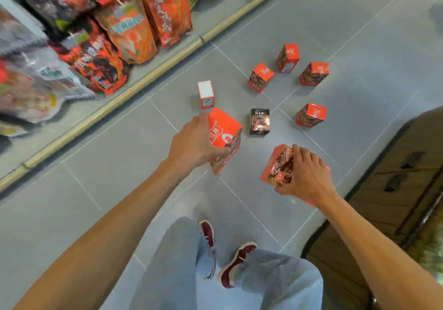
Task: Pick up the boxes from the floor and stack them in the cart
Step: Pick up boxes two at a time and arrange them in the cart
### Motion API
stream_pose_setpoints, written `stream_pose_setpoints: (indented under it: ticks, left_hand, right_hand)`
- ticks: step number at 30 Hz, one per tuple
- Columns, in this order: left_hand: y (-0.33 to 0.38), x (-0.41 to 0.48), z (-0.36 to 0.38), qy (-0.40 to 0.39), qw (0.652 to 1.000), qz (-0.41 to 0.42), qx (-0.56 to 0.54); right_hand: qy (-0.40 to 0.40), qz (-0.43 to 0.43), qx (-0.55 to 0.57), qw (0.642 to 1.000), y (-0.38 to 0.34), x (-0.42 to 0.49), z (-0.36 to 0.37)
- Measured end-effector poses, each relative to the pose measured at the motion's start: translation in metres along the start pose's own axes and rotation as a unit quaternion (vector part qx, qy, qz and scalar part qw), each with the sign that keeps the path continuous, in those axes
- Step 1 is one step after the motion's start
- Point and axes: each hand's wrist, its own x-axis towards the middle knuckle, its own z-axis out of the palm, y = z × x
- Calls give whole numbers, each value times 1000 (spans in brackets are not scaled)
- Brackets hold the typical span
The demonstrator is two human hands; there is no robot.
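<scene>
On the far left, a low shelf [134, 79] carries red snack bags [129, 31], blurred; not part of the task. Next, the grey tiled floor [107, 165], w/ loose boxes standing on it: a white-topped box [205, 93], a black box [259, 121], and four red boxes (near [260, 77], far [288, 57], right-rear [314, 73], right-front [311, 115]), all well apart from each other. Left hand [194, 141]: fingers wrapped round the side of a red box [225, 139], thumb on its printed face, box tilted; it looks lifted, though whether its lower corner touches the floor can't be told. Right hand [304, 173]: fingers curled over the top edge of a second red box [278, 163], gripping it from above; box tilted, bottom corner hidden by the wrist. At far right, a dark-rimmed brown cart [383, 189], partly out of frame; no boxes visible inside so far as shown.

Handling (judged): thin printed cardboard, approx. light, one hand each suffices. Stiff along edges, soft on broad faces, so pinch across the narrow sides near corners, not mid-panel, to avoid denting. Glossy print may slip; a firm wrap is safer than fingertips. Flat faces should stack well if set square.

Stage (judged): early; six boxes are yet to be collected.
</scene>
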Motion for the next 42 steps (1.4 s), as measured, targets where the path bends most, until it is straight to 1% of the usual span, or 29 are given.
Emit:
stream_pose_setpoints:
  ticks: [3,5,9,13,15,17,21,23,26,29,32,36,42]
  left_hand:
    - [-1,-38,-70,24,999,-34,-22]
    - [-5,-62,-110,47,996,-56,-50]
    - [-24,-105,-172,96,984,-106,-104]
    - [-50,-139,-215,150,966,-156,-142]
    - [-68,-156,-231,190,951,-185,-158]
    - [-85,-175,-244,231,932,-221,-169]
    - [-131,-228,-259,305,878,-308,-200]
    - [-154,-262,-259,341,846,-351,-213]
    - [-187,-323,-253,386,795,-415,-215]
    - [-218,-394,-241,422,744,-472,-211]
    - [-250,-471,-224,442,693,-531,-204]
    - [-290,-570,-203,461,643,-577,-204]
    - [-343,-708,-169,469,580,-632,-208]
  right_hand:
    - [31,-16,26,999,-35,-22,-79]
    - [54,-42,30,997,-59,-34,-126]
    - [88,-115,35,989,-107,-46,-201]
    - [117,-202,14,972,-161,-43,-258]
    - [132,-254,-4,958,-193,-37,-279]
    - [129,-307,-23,943,-226,-30,-298]
    - [119,-397,-63,908,-307,-31,-324]
    - [129,-447,-78,882,-351,-42,-331]
    - [119,-527,-114,834,-421,-67,-332]
    - [124,-599,-144,778,-493,-107,-318]
    - [113,-647,-166,735,-561,-163,-291]
    - [107,-697,-177,687,-640,-248,-250]
    - [76,-744,-196,634,-740,-375,-179]
